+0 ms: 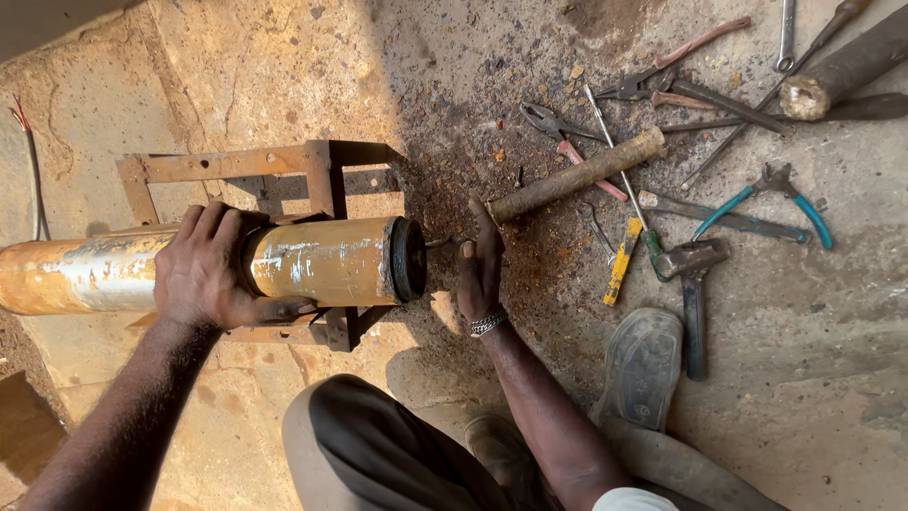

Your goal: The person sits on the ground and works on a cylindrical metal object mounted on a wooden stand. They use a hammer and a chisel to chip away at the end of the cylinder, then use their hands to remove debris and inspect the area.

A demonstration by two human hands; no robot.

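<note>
While wrapped round the rusty cylinder, left grip; right grip spread, empty, beside its black end cap.

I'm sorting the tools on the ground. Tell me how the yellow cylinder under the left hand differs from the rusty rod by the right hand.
The yellow cylinder is much thicker than the rusty rod. The cylinder lies level on a rusty metal frame; the rod lies slanted on the bare ground. The left hand grips the cylinder, while the right hand only nears the rod's end, contact unclear. The cylinder ends in a black ring; the rod's end is plain. Both are worn and round.
</note>
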